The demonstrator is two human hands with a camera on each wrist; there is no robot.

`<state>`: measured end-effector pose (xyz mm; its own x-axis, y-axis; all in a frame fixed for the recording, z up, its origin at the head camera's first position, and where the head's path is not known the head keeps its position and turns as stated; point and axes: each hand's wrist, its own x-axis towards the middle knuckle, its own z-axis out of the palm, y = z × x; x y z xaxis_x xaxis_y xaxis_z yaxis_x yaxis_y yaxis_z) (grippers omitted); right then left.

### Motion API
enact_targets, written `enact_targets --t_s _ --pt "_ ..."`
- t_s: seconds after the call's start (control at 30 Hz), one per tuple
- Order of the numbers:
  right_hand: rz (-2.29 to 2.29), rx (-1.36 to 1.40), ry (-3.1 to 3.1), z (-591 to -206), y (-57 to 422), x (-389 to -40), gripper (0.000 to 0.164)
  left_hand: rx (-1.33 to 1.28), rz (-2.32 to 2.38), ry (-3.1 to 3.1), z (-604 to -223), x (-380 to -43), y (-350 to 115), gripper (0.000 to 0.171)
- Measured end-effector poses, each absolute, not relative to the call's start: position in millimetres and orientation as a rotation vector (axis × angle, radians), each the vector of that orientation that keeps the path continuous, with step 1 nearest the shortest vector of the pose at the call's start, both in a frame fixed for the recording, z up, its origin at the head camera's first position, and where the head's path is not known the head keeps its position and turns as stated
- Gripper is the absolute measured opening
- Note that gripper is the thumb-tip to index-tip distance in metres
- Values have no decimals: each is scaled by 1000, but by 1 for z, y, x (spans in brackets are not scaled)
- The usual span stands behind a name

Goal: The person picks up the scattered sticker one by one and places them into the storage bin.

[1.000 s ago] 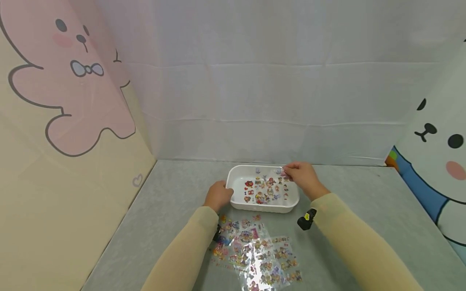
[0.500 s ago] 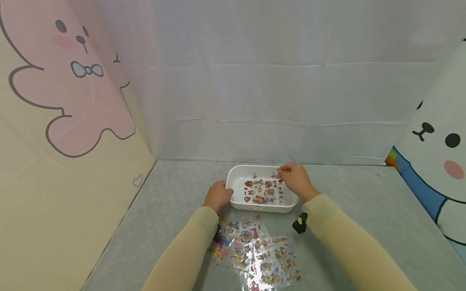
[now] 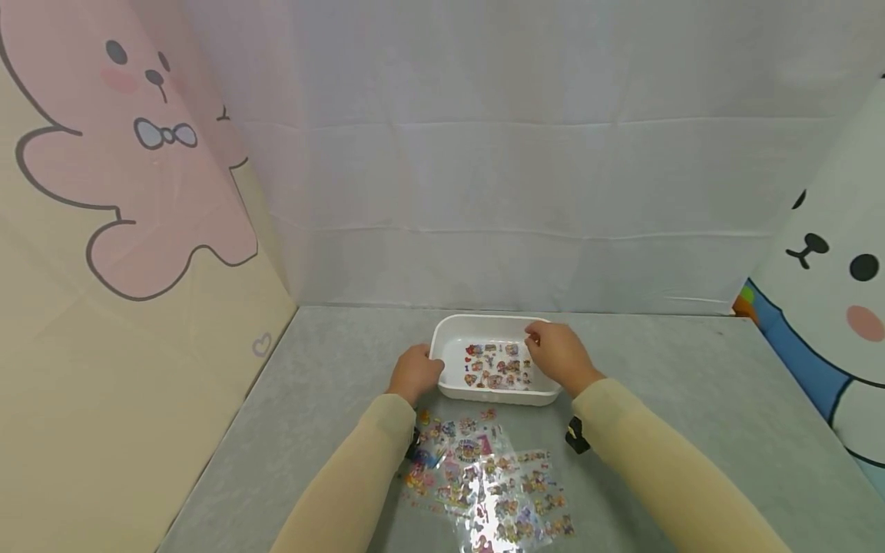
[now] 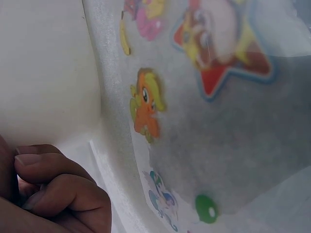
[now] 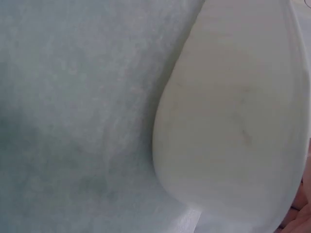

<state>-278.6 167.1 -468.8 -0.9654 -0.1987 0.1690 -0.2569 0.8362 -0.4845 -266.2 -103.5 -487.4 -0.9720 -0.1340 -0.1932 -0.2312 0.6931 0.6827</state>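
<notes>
The bench [image 3: 664,392] was pale grey and faintly mottled, its far edge running along the foot of a white curtain [image 3: 442,177] marked by soft horizontal creases. To the left, a cream cloth [image 3: 55,376] carried a large pink bear [image 3: 159,192] in a bow tie and, low down, a small heart [image 3: 262,344]; to the right, another cloth showed a white bear [image 3: 830,215] with a pink cheek above a patch of blue. Near the back of the bench stood a white tray [image 3: 498,397] with sticker sheets [image 3: 494,369] lying inside it. The left hand [image 3: 415,372] was at the tray's left end, its grip closed on the rim, thumb over the edge. The right hand [image 3: 561,357] was over the tray's right end with fingers bent, right beside the stickers; whether its grip held a sheet could not be told. On the bench in front of the tray, nearer the person, clear sheets of stickers [image 3: 484,484] overlapped in a loose pile, a bright glare across them. The left wrist view showed an orange pony sticker [image 4: 146,107] and a star sticker [image 4: 257,68] close up.
</notes>
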Motion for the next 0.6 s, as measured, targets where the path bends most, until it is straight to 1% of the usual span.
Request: enact_targets --t_s 0.17,0.6 --pt "736 388 -2889 -469 170 -278 25 -285 1145 2777 -485 -264 -104 39" --pt "834 395 -2838 -466 176 -266 21 -290 1151 2769 -484 -263 -104 37"
